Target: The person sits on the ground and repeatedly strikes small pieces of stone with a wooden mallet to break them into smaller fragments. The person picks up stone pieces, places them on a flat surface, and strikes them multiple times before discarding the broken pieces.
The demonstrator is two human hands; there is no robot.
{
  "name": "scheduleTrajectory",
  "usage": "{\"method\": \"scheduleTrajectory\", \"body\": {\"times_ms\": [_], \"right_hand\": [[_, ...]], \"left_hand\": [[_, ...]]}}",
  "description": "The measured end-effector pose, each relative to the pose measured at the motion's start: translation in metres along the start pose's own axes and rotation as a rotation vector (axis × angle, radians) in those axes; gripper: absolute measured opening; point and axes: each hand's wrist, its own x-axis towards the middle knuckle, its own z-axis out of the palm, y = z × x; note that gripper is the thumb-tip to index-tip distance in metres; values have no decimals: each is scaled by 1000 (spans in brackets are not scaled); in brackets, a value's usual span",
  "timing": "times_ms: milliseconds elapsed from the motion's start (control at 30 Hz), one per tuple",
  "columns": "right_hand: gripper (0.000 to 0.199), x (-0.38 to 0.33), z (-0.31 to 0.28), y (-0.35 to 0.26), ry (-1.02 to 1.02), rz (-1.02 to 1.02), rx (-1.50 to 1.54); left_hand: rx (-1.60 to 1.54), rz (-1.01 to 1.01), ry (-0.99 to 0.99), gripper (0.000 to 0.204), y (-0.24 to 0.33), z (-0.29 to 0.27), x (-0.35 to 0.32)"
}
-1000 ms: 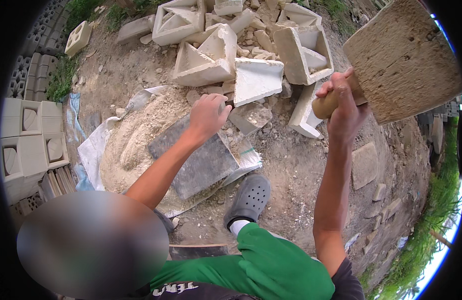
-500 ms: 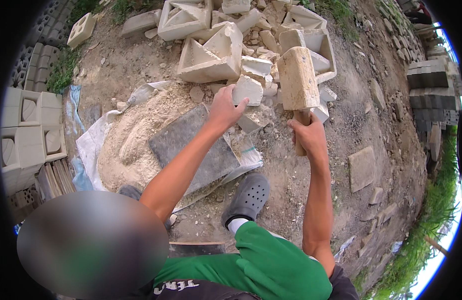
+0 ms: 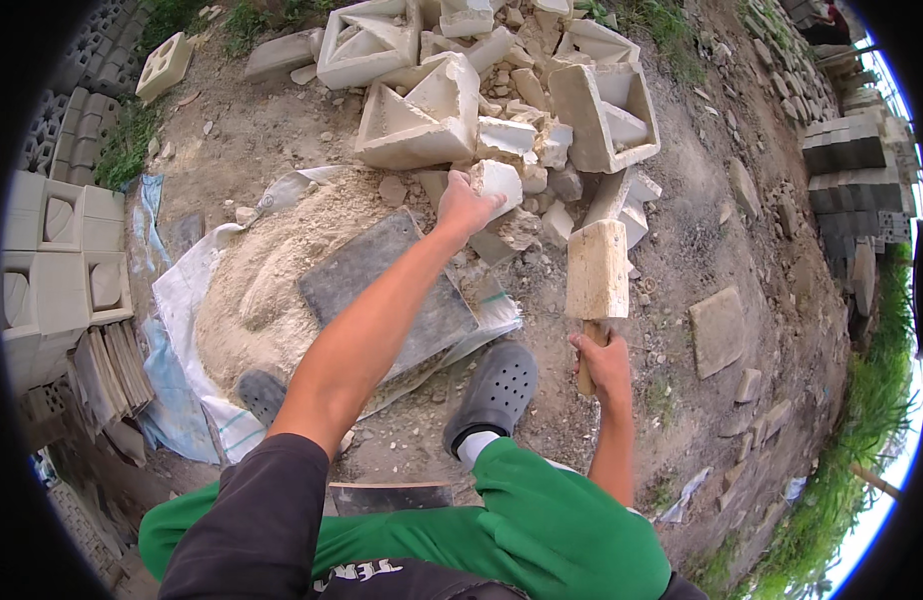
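My left hand (image 3: pixel 466 206) reaches forward with its fingers closed on a pale broken block piece (image 3: pixel 500 184), at the near edge of a rubble heap. In my right hand (image 3: pixel 606 364) is the short handle of a wooden mallet (image 3: pixel 598 272), its worn, boxy head pointing away from me. The mallet is apart from the piece, nearer to my body and to its right. Beneath my left forearm lies a dark flat slab (image 3: pixel 382 285), beside a mound of pale powder (image 3: pixel 262 270) on a white woven sheet (image 3: pixel 182 285).
Broken hollow blocks (image 3: pixel 417 120) and loose chunks (image 3: pixel 542 145) fill the far middle. Stacked pale blocks (image 3: pixel 67 255) stand at left, grey ones (image 3: pixel 852 180) at far right. A flat stone (image 3: pixel 717 332) lies on the dirt to the right. My grey clogs (image 3: pixel 494 395) are near the slab.
My right hand has drawn the mallet back toward my body, away from the heap. My left hand has shifted slightly right with the block piece, which has turned a little.
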Motion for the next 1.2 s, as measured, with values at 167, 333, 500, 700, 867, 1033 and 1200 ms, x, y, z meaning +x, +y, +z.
{"method": "scheduleTrajectory", "body": {"times_ms": [167,333,500,700,867,1033,1200], "right_hand": [[51,-35,-5,36,-6,-16,36],[47,-71,-27,32,-2,-41,-19],[37,-88,-69,-28,-175,-123,-197],[36,-132,-84,-151,-257,-194,-668],[42,-177,-38,-186,-166,-306,-1012],[46,-191,15,-141,-216,-306,-885],[45,-208,53,-85,-284,-223,-679]], "left_hand": [[-185,47,-77,69,-15,-43,-42],[-406,24,-268,66,-61,-151,-110],[-670,-25,-309,68,-120,-228,-161],[-407,185,-137,58,-145,-254,-178],[269,451,214,43,-158,-212,-203],[495,700,266,42,-228,-169,-224],[321,414,532,49,-237,-156,-242]]}}
